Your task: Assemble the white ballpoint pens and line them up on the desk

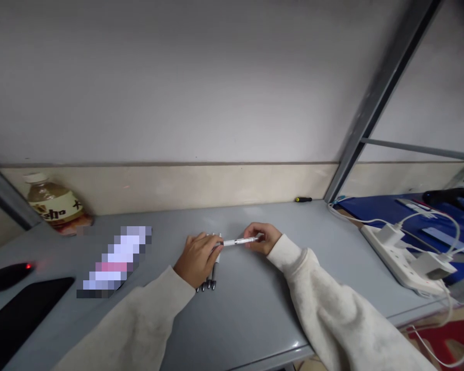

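Note:
Between my two hands a white pen (230,242) is held level above the grey desk, its barrel running left to right. My left hand (199,257) is closed round its darker left end. At the other end, my right hand (262,238) pinches the pale, clear-looking part with thumb and fingers. Under my left hand lie several more pens (213,283) side by side, their dark tips pointing toward me. My left hand hides most of their barrels.
Left of my hands lies a phone (118,263) with a blurred screen; a drink bottle (56,203), a black mouse (7,277) and a dark flat slab (29,319) are further left. A small screwdriver (303,199) lies by the wall. A power strip (402,263) with cables is on the right.

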Demonstrator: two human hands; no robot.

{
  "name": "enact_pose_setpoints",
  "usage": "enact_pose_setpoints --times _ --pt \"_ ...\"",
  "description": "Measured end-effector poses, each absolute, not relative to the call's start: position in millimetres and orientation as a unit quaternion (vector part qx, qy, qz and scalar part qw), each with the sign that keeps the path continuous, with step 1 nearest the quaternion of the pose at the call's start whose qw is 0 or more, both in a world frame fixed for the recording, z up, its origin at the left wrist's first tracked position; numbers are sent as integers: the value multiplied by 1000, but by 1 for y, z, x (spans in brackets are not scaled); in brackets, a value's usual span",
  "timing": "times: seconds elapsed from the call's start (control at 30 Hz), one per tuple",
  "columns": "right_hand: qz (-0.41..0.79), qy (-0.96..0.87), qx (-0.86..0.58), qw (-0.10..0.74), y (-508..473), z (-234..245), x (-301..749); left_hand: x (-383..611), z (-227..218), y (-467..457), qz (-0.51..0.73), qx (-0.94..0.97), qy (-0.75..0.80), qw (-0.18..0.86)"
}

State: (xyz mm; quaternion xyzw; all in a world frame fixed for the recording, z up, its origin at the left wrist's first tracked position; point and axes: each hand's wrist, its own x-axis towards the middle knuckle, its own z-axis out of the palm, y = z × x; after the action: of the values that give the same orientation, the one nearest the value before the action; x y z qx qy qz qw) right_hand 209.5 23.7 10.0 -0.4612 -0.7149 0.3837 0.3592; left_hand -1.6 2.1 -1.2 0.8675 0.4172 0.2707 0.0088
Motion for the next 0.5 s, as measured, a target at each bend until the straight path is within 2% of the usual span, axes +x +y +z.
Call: enact_pose_setpoints --times 0.23,0.5 --pt "373 -749 -457 303 24 6 211 -1 0 0 266 871 413 9" --pt "233 -804 -425 344 24 12 211 0 0 0 280 868 411 1"
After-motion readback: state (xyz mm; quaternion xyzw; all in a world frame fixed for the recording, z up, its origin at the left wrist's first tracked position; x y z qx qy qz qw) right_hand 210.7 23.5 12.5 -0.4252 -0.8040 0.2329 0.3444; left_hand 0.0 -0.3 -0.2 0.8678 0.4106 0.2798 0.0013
